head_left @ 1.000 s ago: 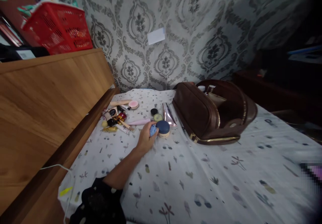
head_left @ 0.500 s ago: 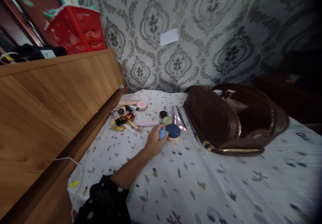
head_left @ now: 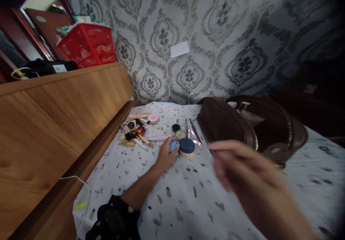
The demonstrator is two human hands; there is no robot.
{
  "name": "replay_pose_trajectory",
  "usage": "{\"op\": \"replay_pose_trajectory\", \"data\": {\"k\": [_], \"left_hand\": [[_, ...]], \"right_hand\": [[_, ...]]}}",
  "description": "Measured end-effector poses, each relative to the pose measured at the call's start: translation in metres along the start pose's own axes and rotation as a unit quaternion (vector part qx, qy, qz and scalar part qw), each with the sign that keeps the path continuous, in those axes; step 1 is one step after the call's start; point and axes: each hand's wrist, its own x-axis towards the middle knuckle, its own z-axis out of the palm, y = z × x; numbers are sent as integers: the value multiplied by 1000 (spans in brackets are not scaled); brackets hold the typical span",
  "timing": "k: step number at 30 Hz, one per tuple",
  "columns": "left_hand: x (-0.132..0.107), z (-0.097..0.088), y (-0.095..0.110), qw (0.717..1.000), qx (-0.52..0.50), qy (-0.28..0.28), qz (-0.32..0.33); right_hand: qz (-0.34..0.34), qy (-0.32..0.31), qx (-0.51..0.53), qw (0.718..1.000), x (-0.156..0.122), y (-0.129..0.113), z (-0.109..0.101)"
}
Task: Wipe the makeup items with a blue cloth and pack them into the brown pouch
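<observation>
**Left hand [head_left: 165, 156] pinched a light-blue piece [head_left: 173, 145] beside a navy-lidded jar [head_left: 187, 147]**

The left hand's thumb and fingers were closed around the light-blue piece, just left of the jar; whether they also touched the jar, I could not tell. The jar stood upright on a printed sheet [head_left: 188, 211]. Behind it lay a pale-green pot [head_left: 180, 135], a black round lid [head_left: 176, 127] and a shiny pinkish tube [head_left: 192, 132].

The right hand [head_left: 239, 168] hovered in front of an open brown leather bag [head_left: 225, 119], its index finger stretched toward the left (motion blur smeared the rest, so I could not tell whether it held anything).

Farther left, a pink compact [head_left: 153, 118] and a gold tube [head_left: 128, 143] lay at the edges of a cosmetics cluster [head_left: 132, 130], near the wooden headboard [head_left: 67, 107].
</observation>
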Motion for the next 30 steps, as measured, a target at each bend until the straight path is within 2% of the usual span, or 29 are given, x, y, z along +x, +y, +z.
{"op": "replay_pose_trajectory", "data": {"k": [2, 4, 7, 10, 15, 20, 25, 30], "left_hand": [[11, -5, -8, 1000, 7, 20, -10], [30, -14, -20, 998, 24, 45, -28], [70, -34, -40, 992, 76, 82, -57], [110, -55, -58, 979, 156, 102, -79], [151, -74, -79, 947, 287, 91, -114], [168, -69, -90, 914, 380, 47, -131], [171, -60, -94, 891, 435, 16, -126], [159, -56, -92, 877, 469, 32, -102]], "right_hand": [[61, -67, 16, 996, 25, 18, 27], [111, -129, 20, 985, 39, 46, 49], [103, -116, -9, 988, 39, 88, 64], [92, -114, -38, 988, 30, 111, 63], [116, -137, -44, 983, 25, 112, 57], [122, -145, -36, 981, 26, 109, 58], [116, -150, -49, 981, 26, 111, 58], [98, -155, -84, 979, 27, 109, 57]]}}
